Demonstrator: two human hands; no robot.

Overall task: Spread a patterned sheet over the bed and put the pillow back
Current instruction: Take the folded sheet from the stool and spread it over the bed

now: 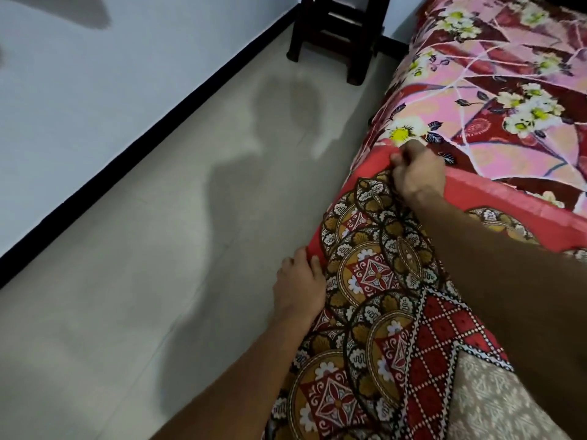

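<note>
At near edge of floral cover [495,90] | patterned sheet [374,281] hangs down the side, red hem on top | right hand [417,174] fingers curled, pinching hem | left hand [298,287] lower, thumb and fingers gripping sheet's side edge | dark stool [336,36] on floor [158,281] beyond

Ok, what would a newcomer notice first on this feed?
The red-and-gold patterned sheet hangs at lower right, the right hand pinching its red border, the left hand gripping the hem lower down. Beyond, a pink floral bedcover fills the upper right; dark wooden furniture stands at top centre.
</note>
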